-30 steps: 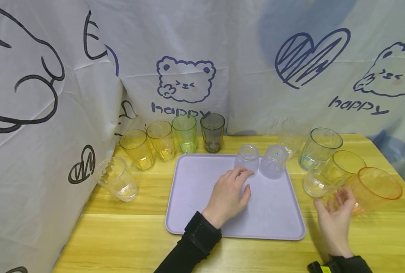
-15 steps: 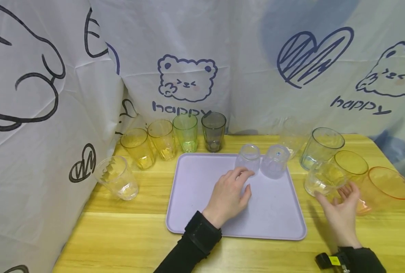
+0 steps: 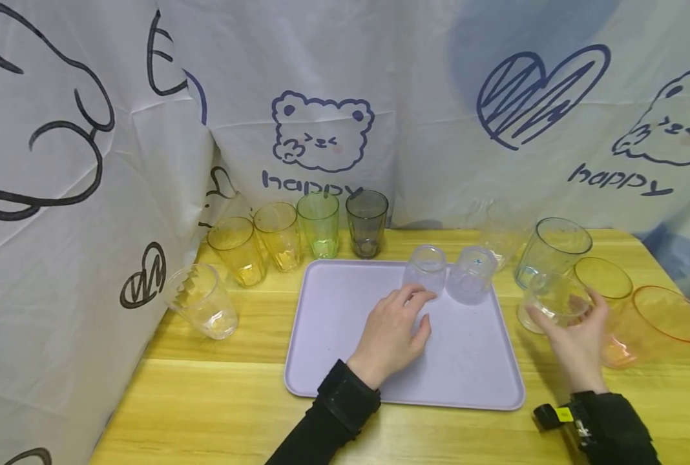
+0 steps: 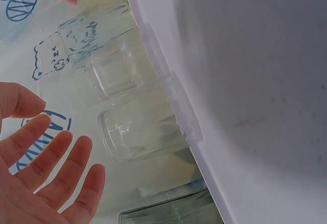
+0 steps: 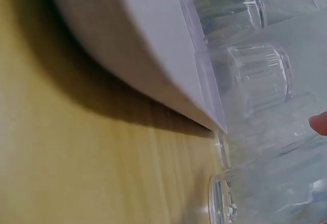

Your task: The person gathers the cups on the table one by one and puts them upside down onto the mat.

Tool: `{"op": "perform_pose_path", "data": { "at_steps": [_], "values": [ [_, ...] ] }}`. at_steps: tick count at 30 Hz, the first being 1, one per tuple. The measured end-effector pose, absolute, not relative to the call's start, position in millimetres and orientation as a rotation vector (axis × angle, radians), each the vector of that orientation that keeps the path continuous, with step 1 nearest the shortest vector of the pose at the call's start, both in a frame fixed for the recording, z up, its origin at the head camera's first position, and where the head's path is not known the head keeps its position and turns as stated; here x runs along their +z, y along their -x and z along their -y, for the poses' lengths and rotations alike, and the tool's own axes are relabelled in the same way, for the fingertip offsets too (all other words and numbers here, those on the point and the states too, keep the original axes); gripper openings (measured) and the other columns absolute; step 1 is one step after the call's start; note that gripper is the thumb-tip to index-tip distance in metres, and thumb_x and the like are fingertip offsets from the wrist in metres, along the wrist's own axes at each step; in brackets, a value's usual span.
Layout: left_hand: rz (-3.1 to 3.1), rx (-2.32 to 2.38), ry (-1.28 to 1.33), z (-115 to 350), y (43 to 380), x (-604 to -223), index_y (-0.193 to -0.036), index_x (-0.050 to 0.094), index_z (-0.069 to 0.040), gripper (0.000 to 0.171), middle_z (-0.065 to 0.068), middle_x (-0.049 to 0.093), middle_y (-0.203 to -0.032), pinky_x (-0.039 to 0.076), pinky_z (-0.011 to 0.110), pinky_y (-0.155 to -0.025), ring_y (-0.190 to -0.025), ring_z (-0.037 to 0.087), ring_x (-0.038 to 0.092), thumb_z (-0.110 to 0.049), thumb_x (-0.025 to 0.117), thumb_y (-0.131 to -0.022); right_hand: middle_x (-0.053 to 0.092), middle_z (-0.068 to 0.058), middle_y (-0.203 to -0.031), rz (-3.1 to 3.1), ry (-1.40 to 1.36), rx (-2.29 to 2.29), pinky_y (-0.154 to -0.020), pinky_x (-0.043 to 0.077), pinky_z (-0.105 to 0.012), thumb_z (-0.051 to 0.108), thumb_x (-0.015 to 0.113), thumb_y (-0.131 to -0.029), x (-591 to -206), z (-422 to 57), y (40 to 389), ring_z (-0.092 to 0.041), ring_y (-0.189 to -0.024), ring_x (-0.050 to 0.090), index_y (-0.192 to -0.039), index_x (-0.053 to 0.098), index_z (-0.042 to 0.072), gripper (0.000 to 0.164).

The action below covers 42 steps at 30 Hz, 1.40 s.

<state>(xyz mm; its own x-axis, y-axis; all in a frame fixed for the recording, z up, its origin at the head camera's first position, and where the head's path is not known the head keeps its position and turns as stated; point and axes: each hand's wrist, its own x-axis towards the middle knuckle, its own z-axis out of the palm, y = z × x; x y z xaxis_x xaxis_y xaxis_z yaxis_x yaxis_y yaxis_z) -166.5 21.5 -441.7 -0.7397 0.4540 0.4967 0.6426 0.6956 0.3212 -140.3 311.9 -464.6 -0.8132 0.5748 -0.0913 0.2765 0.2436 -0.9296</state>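
Note:
My left hand point(image 3: 390, 330) hovers over the lilac tray point(image 3: 327, 349), its fingers loosely bent and apart. Just beyond its fingertips, a clear glass point(image 3: 425, 266) stands upside down near the tray's far edge. Beside that is another upturned clear glass point(image 3: 471, 274); the left wrist view shows a gap between fingers and glass. To the right of the tray, my right hand point(image 3: 577, 339) holds an upright clear glass point(image 3: 548, 298), thumb on the near left side and fingers round the right. That glass stands on the table; its far-side fingers are partly hidden.
An orange glass point(image 3: 650, 329), a yellow glass point(image 3: 606, 281) and a bluish glass point(image 3: 551, 248) crowd round the right hand. Behind the tray stand amber point(image 3: 237, 252), yellow point(image 3: 281, 236), green point(image 3: 320, 226) and grey point(image 3: 366, 223) glasses. Another clear glass point(image 3: 205, 303) is at left.
My right hand has moved from beside the orange glass to the clear glass, its thumb and fingers now round it. The orange glass has shifted right. My left hand stays put.

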Motion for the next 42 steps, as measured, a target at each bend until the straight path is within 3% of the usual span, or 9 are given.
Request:
{"op": "perform_pose_path", "data": {
  "at_steps": [4, 8, 20, 28, 34, 39, 42],
  "values": [
    [2.519, -0.693, 0.848, -21, 167, -442, -0.124, 0.066, -0.017, 0.032, -0.001, 0.067, -0.123, 0.058, 0.033, -0.082, -0.102, 0.017, 0.068, -0.017, 0.065, -0.092, 0.03, -0.008, -0.154, 2.218, 0.801, 1.634, -0.094, 0.039, -0.018, 0.027, 0.08, -0.086, -464, -310, 148, -0.025, -0.14, 0.033, -0.158, 0.011, 0.03, 0.1],
    [2.521, -0.705, 0.843, -21, 167, -442, -0.124, 0.066, -0.017, 0.032, -0.001, 0.066, -0.123, 0.058, 0.033, -0.081, -0.101, 0.017, 0.068, -0.017, 0.064, -0.092, 0.035, -0.003, -0.149, 2.183, 0.787, 1.667, -0.08, 0.04, -0.008, 0.023, 0.083, -0.083, -465, -308, 156, -0.023, -0.139, 0.036, -0.157, 0.015, 0.03, 0.1],
    [2.511, -0.734, 0.823, -18, 166, -439, -0.123, 0.067, -0.016, 0.031, 0.0, 0.066, -0.124, 0.059, 0.031, -0.084, -0.104, 0.017, 0.069, -0.017, 0.064, -0.092, 0.039, -0.002, -0.148, 2.256, 0.757, 1.663, -0.08, 0.041, -0.006, 0.026, 0.082, -0.085, -462, -309, 158, -0.022, -0.141, 0.036, -0.158, 0.017, 0.027, 0.097],
    [2.478, -0.833, 0.777, -9, 170, -435, -0.123, 0.066, -0.014, 0.032, 0.002, 0.066, -0.123, 0.059, 0.034, -0.088, -0.11, 0.02, 0.068, -0.014, 0.065, -0.091, 0.042, 0.015, -0.136, 2.355, 0.589, 1.579, -0.093, 0.039, -0.002, 0.025, 0.079, -0.088, -442, -303, 146, -0.019, -0.138, 0.037, -0.159, 0.018, 0.024, 0.094],
    [2.449, -0.966, 0.738, -1, 176, -428, -0.125, 0.065, -0.013, 0.034, 0.004, 0.066, -0.125, 0.059, 0.035, -0.091, -0.115, 0.021, 0.067, -0.013, 0.065, -0.091, 0.046, 0.017, -0.134, 2.26, 0.423, 1.679, -0.115, 0.032, -0.008, 0.01, 0.078, -0.087, -420, -292, 137, -0.01, -0.136, 0.04, -0.157, 0.023, 0.022, 0.09],
    [2.403, -1.091, 0.706, 7, 179, -422, -0.128, 0.063, -0.011, 0.036, 0.005, 0.065, -0.126, 0.058, 0.034, -0.093, -0.113, 0.02, 0.066, -0.012, 0.064, -0.092, 0.054, 0.013, -0.129, 2.035, 0.23, 1.932, -0.116, 0.034, -0.012, -0.007, 0.075, -0.083, -407, -276, 132, -0.001, -0.123, 0.048, -0.15, 0.032, 0.019, 0.084],
    [2.353, -1.139, 0.71, 11, 180, -421, -0.13, 0.062, -0.011, 0.039, 0.005, 0.065, -0.126, 0.057, 0.033, -0.095, -0.111, 0.02, 0.066, -0.012, 0.064, -0.091, 0.053, 0.01, -0.132, 1.925, 0.106, 2.087, -0.12, 0.032, -0.017, -0.012, 0.071, -0.084, -405, -268, 132, -0.003, -0.126, 0.048, -0.15, 0.032, 0.02, 0.083]
  ]
}}
